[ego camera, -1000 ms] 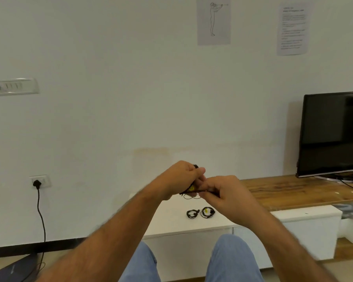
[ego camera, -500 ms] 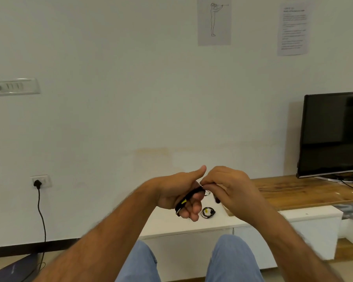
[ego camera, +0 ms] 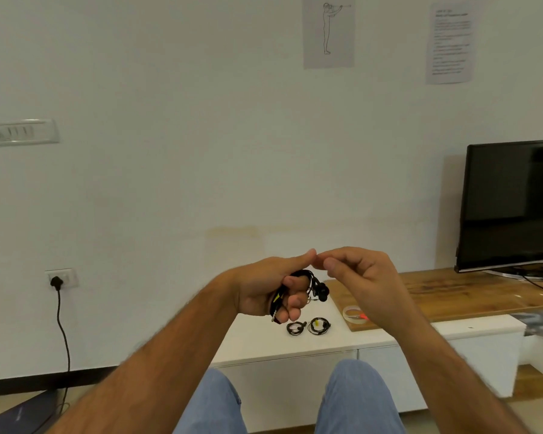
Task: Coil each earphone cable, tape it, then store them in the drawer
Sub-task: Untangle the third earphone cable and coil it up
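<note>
The earphone cable (ego camera: pixel 308 283) bunched in your left hand (ego camera: pixel 267 289) looks like matt black rubbery plastic. Below it, your table (ego camera: pixel 264 343) has a smooth white matt top, with a grained, faintly sheened wood board (ego camera: pixel 470 292) laid on it. The tape roll (ego camera: pixel 355 314) there is clear, glossy plastic. Your trousers (ego camera: pixel 358 399) are blue denim cloth.

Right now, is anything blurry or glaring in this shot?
Head view: the forearms smear toward the bottom edge, the TV screen shows faint reflections, the wall bows from the wide lens; the left hand and its earphone bundle stay fairly sharp.
</note>
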`<state>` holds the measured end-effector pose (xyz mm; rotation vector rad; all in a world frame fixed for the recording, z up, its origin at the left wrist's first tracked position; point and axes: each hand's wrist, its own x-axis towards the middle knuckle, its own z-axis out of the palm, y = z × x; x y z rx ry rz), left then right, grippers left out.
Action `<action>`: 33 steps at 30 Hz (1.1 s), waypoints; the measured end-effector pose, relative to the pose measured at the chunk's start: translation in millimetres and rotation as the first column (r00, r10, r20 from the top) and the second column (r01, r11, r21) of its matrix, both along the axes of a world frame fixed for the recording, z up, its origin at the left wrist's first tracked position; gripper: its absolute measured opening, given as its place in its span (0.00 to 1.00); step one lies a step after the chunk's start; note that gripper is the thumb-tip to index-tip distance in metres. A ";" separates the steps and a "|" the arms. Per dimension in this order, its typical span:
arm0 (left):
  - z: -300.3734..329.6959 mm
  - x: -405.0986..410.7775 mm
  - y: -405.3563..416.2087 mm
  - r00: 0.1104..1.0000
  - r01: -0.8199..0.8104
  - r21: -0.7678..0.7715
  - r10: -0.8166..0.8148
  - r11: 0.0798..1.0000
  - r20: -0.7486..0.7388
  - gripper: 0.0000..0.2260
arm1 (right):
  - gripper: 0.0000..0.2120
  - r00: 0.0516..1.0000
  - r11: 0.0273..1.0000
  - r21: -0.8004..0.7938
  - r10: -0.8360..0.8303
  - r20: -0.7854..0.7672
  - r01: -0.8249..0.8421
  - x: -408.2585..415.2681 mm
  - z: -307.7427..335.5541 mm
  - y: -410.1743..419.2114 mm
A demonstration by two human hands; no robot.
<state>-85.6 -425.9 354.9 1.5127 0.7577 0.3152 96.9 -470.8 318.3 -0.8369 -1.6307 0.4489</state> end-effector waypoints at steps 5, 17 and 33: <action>0.9 0.8 -2.2 0.999 0.012 0.009 -0.012 1.000 0.030 0.25 | 0.08 0.987 0.984 -0.117 0.123 -0.106 -0.135 -3.8 -1.9 0.9; -1.0 1.6 -1.5 0.995 -0.079 0.121 0.070 0.990 0.078 0.26 | 0.06 0.966 0.972 -0.158 0.139 -0.219 -0.176 -16.1 -7.2 3.2; -9.0 5.1 10.6 0.902 -0.425 0.326 0.363 0.844 0.233 0.20 | 0.03 0.956 0.989 -0.150 -0.049 -0.290 0.005 -20.6 -6.3 23.9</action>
